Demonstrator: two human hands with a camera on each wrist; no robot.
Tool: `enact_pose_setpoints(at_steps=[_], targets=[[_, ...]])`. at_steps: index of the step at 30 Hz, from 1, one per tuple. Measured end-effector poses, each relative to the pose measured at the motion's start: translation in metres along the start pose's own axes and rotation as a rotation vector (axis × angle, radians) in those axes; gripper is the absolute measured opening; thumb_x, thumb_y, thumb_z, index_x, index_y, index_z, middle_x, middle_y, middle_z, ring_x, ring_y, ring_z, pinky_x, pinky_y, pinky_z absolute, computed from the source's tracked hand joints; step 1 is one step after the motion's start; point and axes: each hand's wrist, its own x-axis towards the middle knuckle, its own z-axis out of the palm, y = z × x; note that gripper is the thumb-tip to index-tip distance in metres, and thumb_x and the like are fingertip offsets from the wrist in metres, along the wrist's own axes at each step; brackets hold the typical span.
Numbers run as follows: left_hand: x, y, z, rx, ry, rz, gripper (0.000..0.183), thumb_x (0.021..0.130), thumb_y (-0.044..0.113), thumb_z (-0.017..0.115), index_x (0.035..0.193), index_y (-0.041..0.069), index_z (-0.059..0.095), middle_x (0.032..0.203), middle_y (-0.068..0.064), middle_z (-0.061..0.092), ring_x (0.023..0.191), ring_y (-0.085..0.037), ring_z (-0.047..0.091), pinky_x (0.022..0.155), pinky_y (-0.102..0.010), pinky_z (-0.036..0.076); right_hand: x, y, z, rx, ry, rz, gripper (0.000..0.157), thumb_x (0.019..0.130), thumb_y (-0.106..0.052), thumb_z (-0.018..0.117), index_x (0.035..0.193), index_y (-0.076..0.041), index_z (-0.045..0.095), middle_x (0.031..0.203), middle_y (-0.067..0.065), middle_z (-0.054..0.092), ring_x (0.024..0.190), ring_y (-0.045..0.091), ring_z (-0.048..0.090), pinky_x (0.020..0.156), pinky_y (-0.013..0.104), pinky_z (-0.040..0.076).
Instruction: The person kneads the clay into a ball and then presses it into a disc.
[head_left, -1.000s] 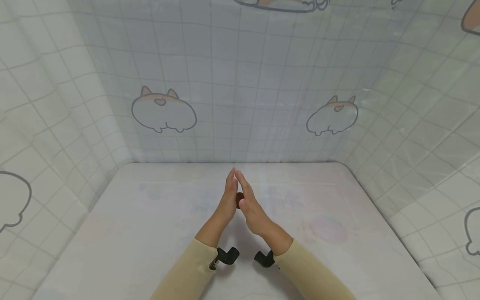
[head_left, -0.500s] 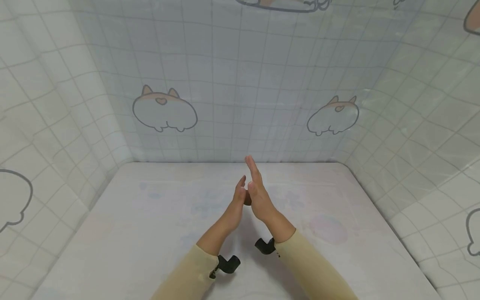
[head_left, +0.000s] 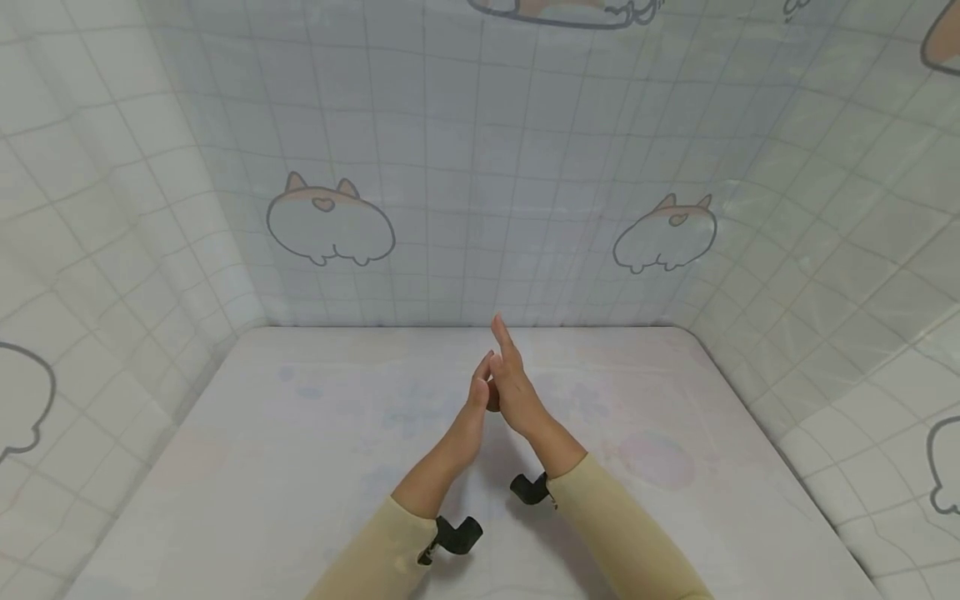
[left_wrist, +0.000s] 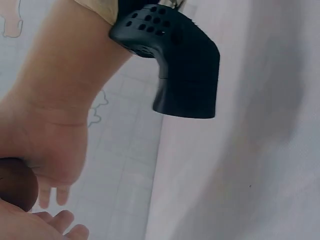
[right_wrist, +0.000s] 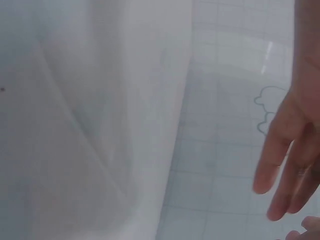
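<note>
A dark brown ball (head_left: 492, 397) sits between my two palms above the table, mostly covered by the hands in the head view. My left hand (head_left: 471, 423) has straight fingers and presses the ball from the left. From the right, my right hand (head_left: 517, 396) lies against it, fingers straight and reaching farther forward than the left ones. In the left wrist view, the rounded side of the ball (left_wrist: 19, 184) shows between the palms at the left edge. The right wrist view catches outstretched fingers (right_wrist: 282, 172), with the ball out of sight there.
Both hands are over a pale table (head_left: 315, 467) with faint coloured patches. Behind and beside it hangs a white grid-patterned curtain (head_left: 480, 208) with cartoon animal drawings. Black wrist cameras (head_left: 459, 536) stick out from the cream sleeves (head_left: 630, 533).
Compared with a second ago, the right hand has slid forward past the left, and the left has drawn back slightly. The ball has shifted a little to the right between the palms.
</note>
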Motion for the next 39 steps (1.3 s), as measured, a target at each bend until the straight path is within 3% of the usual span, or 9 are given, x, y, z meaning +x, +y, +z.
enact_pose_setpoints(at_steps=[10, 16, 20, 27, 32, 39], targets=[[0.003, 0.009, -0.009, -0.039, 0.112, 0.053, 0.077, 0.100, 0.069, 0.004, 0.162, 0.023, -0.001, 0.167, -0.008, -0.001, 0.152, -0.034, 0.004, 0.112, -0.070, 0.005, -0.009, 0.010, 0.008, -0.020, -0.099, 0.071, 0.091, 0.088, -0.087, 0.015, 0.161, -0.036, 0.000, 0.166, -0.002, 0.003, 0.150, 0.025, 0.008, 0.111, 0.070, 0.016], [0.008, 0.016, -0.015, -0.004, 0.201, 0.046, 0.071, 0.100, 0.069, 0.005, 0.161, 0.033, 0.003, 0.167, -0.002, 0.003, 0.152, -0.029, 0.002, 0.111, -0.072, 0.003, -0.020, 0.006, 0.013, -0.019, -0.180, -0.031, 0.088, 0.091, -0.083, 0.012, 0.161, -0.032, -0.004, 0.167, -0.007, -0.004, 0.152, 0.025, 0.000, 0.110, 0.072, 0.014], [0.011, 0.014, -0.017, 0.013, 0.227, 0.045, 0.073, 0.099, 0.069, 0.005, 0.162, 0.032, 0.003, 0.167, 0.001, 0.001, 0.152, -0.029, 0.004, 0.112, -0.071, 0.003, -0.026, 0.000, 0.016, -0.002, -0.204, -0.094, 0.086, 0.093, -0.081, 0.011, 0.161, -0.031, -0.004, 0.167, -0.007, -0.003, 0.153, 0.024, -0.001, 0.111, 0.070, 0.015], [0.015, 0.006, -0.018, 0.012, 0.235, 0.040, 0.076, 0.098, 0.073, 0.006, 0.162, 0.032, 0.002, 0.167, -0.002, -0.002, 0.150, -0.033, 0.014, 0.112, -0.070, 0.013, -0.032, -0.008, 0.018, 0.029, -0.206, -0.181, 0.087, 0.095, -0.078, 0.010, 0.162, -0.024, -0.004, 0.168, -0.002, -0.002, 0.153, 0.024, -0.001, 0.114, 0.066, 0.012], [0.014, -0.003, -0.020, 0.073, 0.223, -0.002, 0.073, 0.100, 0.067, 0.003, 0.162, 0.028, 0.002, 0.167, -0.003, 0.001, 0.151, -0.033, 0.009, 0.113, -0.070, 0.010, -0.032, -0.011, 0.018, 0.025, -0.200, -0.243, 0.087, 0.097, -0.075, 0.007, 0.162, -0.018, -0.004, 0.168, 0.004, -0.004, 0.153, 0.024, -0.003, 0.116, 0.063, 0.008], [0.011, -0.015, -0.016, 0.160, 0.145, -0.044, 0.079, 0.097, 0.073, 0.002, 0.162, 0.029, 0.001, 0.167, -0.006, 0.000, 0.151, -0.034, 0.008, 0.112, -0.071, 0.012, -0.028, -0.024, 0.012, 0.043, -0.111, -0.196, 0.092, 0.094, -0.080, 0.010, 0.162, -0.019, -0.001, 0.168, 0.007, 0.000, 0.153, 0.023, -0.001, 0.115, 0.066, 0.005]])
